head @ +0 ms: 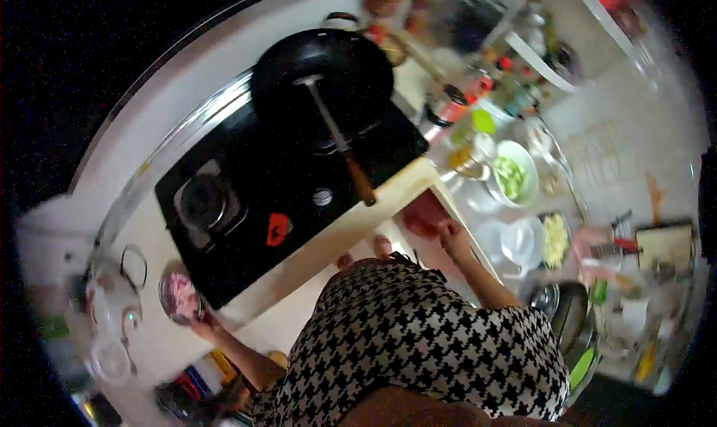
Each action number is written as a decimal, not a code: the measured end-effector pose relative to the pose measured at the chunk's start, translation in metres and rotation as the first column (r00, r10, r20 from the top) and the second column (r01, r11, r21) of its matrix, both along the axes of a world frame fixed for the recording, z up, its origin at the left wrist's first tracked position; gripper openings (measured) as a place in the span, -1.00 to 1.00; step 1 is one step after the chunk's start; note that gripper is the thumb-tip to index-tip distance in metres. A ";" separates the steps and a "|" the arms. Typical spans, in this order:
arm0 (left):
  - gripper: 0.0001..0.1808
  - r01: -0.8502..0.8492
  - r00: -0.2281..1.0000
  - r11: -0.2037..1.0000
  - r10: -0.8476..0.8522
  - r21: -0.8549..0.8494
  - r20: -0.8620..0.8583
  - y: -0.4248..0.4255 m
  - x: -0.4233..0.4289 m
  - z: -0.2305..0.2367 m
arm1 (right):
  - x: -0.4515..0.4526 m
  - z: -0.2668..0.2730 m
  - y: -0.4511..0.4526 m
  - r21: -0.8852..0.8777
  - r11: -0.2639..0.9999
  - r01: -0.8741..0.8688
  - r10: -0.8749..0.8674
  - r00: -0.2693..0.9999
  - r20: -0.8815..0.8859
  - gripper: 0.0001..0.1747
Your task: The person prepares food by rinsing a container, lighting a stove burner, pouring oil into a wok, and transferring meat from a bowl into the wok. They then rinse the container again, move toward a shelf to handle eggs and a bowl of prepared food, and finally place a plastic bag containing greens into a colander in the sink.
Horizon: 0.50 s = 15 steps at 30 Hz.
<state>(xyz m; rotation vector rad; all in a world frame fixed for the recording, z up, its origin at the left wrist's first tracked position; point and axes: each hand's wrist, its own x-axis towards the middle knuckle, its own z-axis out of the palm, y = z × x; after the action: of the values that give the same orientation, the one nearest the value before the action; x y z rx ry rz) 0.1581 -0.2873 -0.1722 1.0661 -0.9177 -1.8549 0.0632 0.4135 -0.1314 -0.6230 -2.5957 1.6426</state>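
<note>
My left hand (206,325) is at the near rim of a round bowl (162,292) of pinkish raw meat (182,294), which stands on the counter left of the hob. Its fingers appear to grip the rim. On the right, my right hand (450,235) hangs over the floor edge beside the counter, fingers curled, and seems to hold nothing; blur hides the detail. A black wok (325,52) sits on the far burner of the black gas hob (252,164). A turner with a wooden handle (359,182) lies in it, the handle reaching past the hob's front edge.
Right of the hob are a white bowl of cut green vegetable (511,175), a clear bowl (518,242), a plate of pale yellow shreds (554,240) and seasoning bottles (454,109). A bare burner (204,203) is at the hob's left. A white cup (110,360) stands far left.
</note>
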 end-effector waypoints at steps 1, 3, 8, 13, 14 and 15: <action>-0.70 -0.056 0.998 0.998 0.056 0.002 0.026 -0.002 -0.004 -0.005 | 0.006 0.003 0.009 0.012 0.994 0.108 -0.107 0.992 -0.066 -0.72; -0.70 -0.042 0.995 0.998 0.046 -0.053 0.083 -0.005 -0.012 -0.013 | 0.012 0.011 0.031 -0.069 0.923 0.378 -0.381 0.923 -0.042 -0.72; -0.70 -0.021 0.987 0.990 0.042 -0.139 0.153 -0.002 -0.026 -0.023 | -0.007 0.032 0.055 -0.048 0.830 0.555 -0.556 0.819 -0.139 -0.66; -0.70 -0.003 0.980 0.978 0.045 -0.211 0.192 0.001 -0.044 -0.021 | 0.011 0.070 0.071 0.419 0.560 0.715 -0.441 0.685 -0.580 -0.64; -0.70 -0.007 0.977 0.975 0.054 -0.223 0.206 0.003 -0.048 -0.022 | 0.026 0.080 0.085 0.545 0.404 0.734 -0.355 0.676 -0.646 -0.64; -0.70 -0.010 0.973 0.972 0.064 -0.236 0.224 0.005 -0.048 -0.022 | 0.042 0.088 0.103 0.609 0.270 0.746 -0.432 0.659 -0.616 -0.58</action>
<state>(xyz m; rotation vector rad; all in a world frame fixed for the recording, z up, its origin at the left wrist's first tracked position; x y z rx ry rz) 0.1101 -0.2825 -0.1940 1.1569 -1.2097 -1.5677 0.1053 0.5170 -0.0434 -0.9446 -2.0349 0.1237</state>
